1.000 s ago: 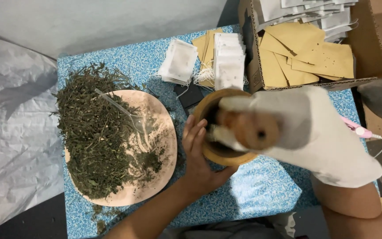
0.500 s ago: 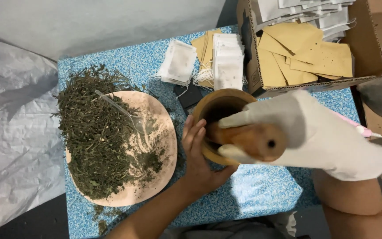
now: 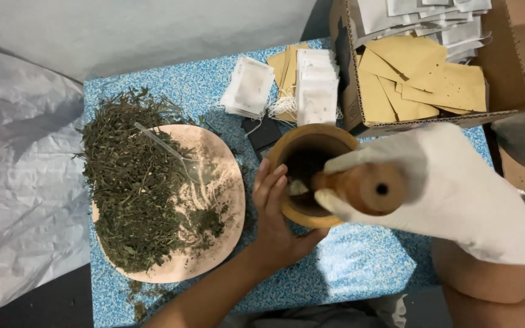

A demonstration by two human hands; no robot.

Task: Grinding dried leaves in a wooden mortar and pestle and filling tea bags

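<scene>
Our right hand (image 3: pixel 432 194), in a white cloth glove, is closed around a wooden pestle (image 3: pixel 360 187) whose lower end is hidden inside the wooden mortar (image 3: pixel 302 173). Our bare left hand (image 3: pixel 277 218) lies against the mortar's near left side, fingers curved over the rim and steadying it. What sits at the bottom of the mortar is dark and hard to make out.

The mortar stands on the blue speckled desk (image 3: pixel 360 273). Left of it, a round pale tray (image 3: pixel 214 243) carries a heap of dried green herbs (image 3: pixel 132 188), with a thin clear utensil (image 3: pixel 165 149) lying across it; some herbs spill onto the desk. Behind the mortar lie stacks of small white sachets with strings (image 3: pixel 314 88) beside tan paper envelopes (image 3: pixel 284 64). A small dark object (image 3: pixel 262 132) is partly hidden by the mortar. At the far right, a cardboard box (image 3: pixel 505 73), cut off at the top edge, holds more tan envelopes and white sachets.
</scene>
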